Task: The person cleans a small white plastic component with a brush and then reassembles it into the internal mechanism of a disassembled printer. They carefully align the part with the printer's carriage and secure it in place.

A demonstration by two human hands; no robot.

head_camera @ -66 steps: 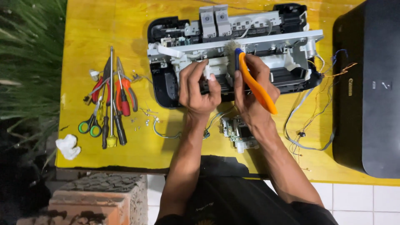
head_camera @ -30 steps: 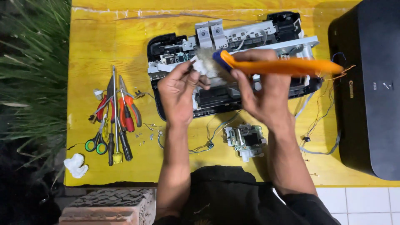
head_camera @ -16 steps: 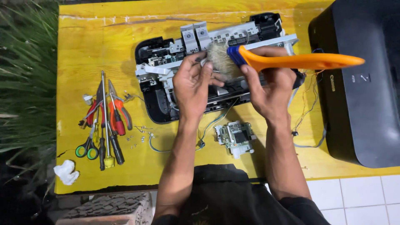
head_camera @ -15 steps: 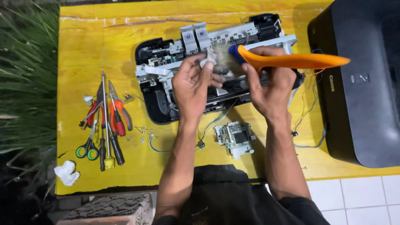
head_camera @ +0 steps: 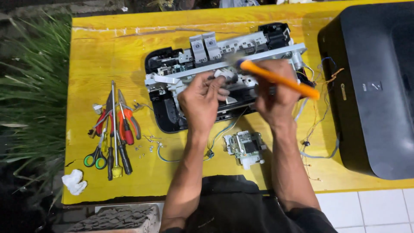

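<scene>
Your left hand (head_camera: 202, 97) is closed in a pinch on a small grey part (head_camera: 224, 77) at the middle of the opened printer chassis (head_camera: 224, 69), thumb and fingers curled round it. Your right hand (head_camera: 276, 92) is wrapped shut around the orange-handled brush (head_camera: 280, 80), whose handle slants away to the right over your knuckles while the bristle end — blurred here — sits just beside the left fingertips.

Keep the left pinch firm and low so the part does not twist while the bristles work. Use short, light strokes away from the loose coloured wires (head_camera: 321, 108) that trail off to the right of your right hand; they look thin and easy to snag. I judge that brushing outward, toward the far rail, would keep dust from dropping into the black tray below your hands.

The chassis is a mix of pale grey moulded plastic, a long light metal rail and a glossy black base, all ridged and full of small recesses. Just below your wrists, between the forearms, lies a small green circuit board (head_camera: 246, 146) with a white connector. Well to the left of your left hand lies a row of tools (head_camera: 113, 129) — red-handled pliers, screwdrivers, green-handled scissors — with a few tiny screws (head_camera: 146, 144) beside them and a crumpled white tissue (head_camera: 74, 181) nearer you. The yellow table (head_camera: 108, 51) is painted wood, scuffed at the far edge. A large matte black housing (head_camera: 371, 86) stands right of your right hand.
</scene>
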